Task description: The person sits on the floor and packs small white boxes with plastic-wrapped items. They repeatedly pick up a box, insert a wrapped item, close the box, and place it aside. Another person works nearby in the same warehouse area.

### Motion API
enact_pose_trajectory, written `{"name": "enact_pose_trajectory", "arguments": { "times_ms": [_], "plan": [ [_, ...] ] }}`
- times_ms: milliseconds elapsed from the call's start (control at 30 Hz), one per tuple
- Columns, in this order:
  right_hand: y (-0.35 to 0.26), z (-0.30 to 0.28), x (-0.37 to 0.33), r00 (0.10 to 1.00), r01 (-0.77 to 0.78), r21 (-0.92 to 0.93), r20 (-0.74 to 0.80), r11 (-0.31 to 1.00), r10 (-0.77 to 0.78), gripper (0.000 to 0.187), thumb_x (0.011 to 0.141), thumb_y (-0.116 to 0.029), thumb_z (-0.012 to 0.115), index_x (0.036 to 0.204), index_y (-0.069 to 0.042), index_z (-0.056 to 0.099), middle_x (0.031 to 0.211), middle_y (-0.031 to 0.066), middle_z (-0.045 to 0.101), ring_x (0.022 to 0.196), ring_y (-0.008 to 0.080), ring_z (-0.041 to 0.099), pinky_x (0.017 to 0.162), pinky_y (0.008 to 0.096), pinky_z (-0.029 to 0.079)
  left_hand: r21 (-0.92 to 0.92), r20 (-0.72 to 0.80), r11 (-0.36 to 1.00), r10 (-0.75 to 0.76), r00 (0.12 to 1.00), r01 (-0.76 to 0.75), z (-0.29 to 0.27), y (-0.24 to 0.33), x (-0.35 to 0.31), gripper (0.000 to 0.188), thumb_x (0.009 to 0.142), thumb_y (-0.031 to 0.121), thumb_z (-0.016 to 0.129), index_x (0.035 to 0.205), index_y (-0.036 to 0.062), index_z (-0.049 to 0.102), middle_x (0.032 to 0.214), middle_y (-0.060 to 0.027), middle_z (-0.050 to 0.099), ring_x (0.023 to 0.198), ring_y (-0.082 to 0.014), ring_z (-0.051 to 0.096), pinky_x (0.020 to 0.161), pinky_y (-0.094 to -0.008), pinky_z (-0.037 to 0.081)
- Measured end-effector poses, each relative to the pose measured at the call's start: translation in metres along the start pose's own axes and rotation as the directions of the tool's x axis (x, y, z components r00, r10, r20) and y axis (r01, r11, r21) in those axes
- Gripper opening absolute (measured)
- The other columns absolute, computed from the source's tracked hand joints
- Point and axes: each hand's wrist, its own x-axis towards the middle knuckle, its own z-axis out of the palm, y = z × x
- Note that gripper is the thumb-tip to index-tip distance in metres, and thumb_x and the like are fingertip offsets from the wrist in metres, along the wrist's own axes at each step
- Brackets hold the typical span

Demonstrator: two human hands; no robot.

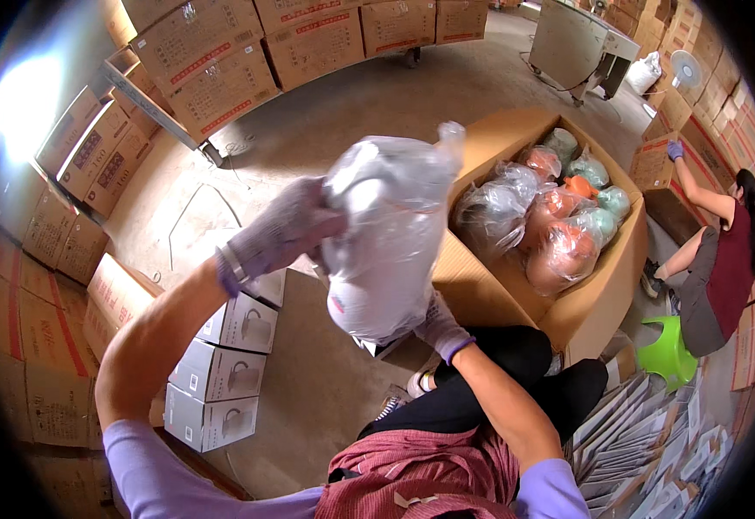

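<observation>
In front of me I hold up a white kettle [382,251] wrapped in a clear plastic bag. My left hand [282,229], in a pale knitted glove, is closed on its left side near the upper part. My gloved right hand [441,329] grips the bag low on the right; some of its fingers are hidden behind it. Right of the kettle stands a large open carton [473,275] holding several bagged pieces in orange, green and grey. Below my left forearm are small white boxes [222,372] printed with a kettle picture.
Stacked brown cartons [308,52] line the back and left. At the right a co-worker [728,259] reaches to a carton [654,164], beside a green plastic stool [670,350]. Flattened white boxes [637,441] lie at the lower right. A metal cart [581,48] stands far back.
</observation>
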Motion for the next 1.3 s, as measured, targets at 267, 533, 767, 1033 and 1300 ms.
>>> {"name": "enact_pose_trajectory", "arguments": {
  "times_ms": [267,533,767,1033,1300],
  "plan": [
    [0.032,-0.002,0.011,0.999,0.043,-0.085,0.014,0.995,-0.042,0.035,0.087,-0.016,0.044,0.118,-0.005,0.057,0.127,0.0177,0.053,0.121,0.0292,0.047,0.104,0.0417,0.034,0.543,0.163,0.808,0.165,0.973,-0.228,0.022,-0.003,0.044,0.03,0.075,0.018,0.064,0.099,-0.0001,0.062,0.08,-0.0139,0.066,0.074,-0.018,0.062,0.074,-0.0347,0.049],
    [0.041,0.029,0.006,0.995,0.039,0.144,-0.095,0.989,-0.025,0.036,0.083,-0.021,0.052,0.115,-0.007,0.06,0.121,0.0132,0.058,0.114,0.0271,0.052,0.098,0.039,0.039,0.458,0.153,0.889,-0.066,0.986,-0.012,0.045,-0.095,0.037,0.034,0.074,0.008,0.061,0.106,0.0007,0.062,0.087,-0.0141,0.068,0.078,-0.0176,0.062,0.076,-0.0349,0.049],
    [0.009,-0.012,0.0,0.895,-0.432,0.156,0.195,0.888,0.401,0.028,0.078,-0.021,0.055,0.098,-0.006,0.068,0.104,0.0147,0.065,0.099,0.0284,0.06,0.086,0.0379,0.047,0.427,-0.006,0.904,0.013,1.0,-0.009,0.05,-0.164,0.027,0.028,0.074,0.015,0.067,0.098,0.0014,0.064,0.081,-0.0132,0.067,0.075,-0.0152,0.061,0.071,-0.0341,0.05],
    [0.007,-0.014,-0.013,0.996,-0.06,0.284,-0.041,0.957,0.075,0.025,0.077,-0.015,0.059,0.096,0.001,0.066,0.099,0.0174,0.064,0.097,0.0329,0.06,0.087,0.039,0.047,0.885,0.017,0.46,-0.188,0.982,0.072,0.096,-0.219,0.031,0.022,0.074,0.021,0.06,0.088,0.0088,0.07,0.084,-0.015,0.068,0.079,-0.0294,0.068,0.07,-0.0405,0.053],
    [-0.039,-0.015,-0.03,0.968,0.247,0.098,-0.06,0.964,-0.242,0.089,0.069,-0.016,0.073,0.144,-0.01,0.024,0.143,0.0223,0.026,0.129,0.0401,0.033,0.104,0.0417,0.035,0.581,0.121,0.809,0.022,0.992,-0.089,0.072,-0.204,0.014,0.035,0.077,0.021,0.064,0.105,0.0011,0.062,0.101,-0.0178,0.065,0.096,-0.0328,0.062,0.081,-0.0406,0.05]
  ]
}}
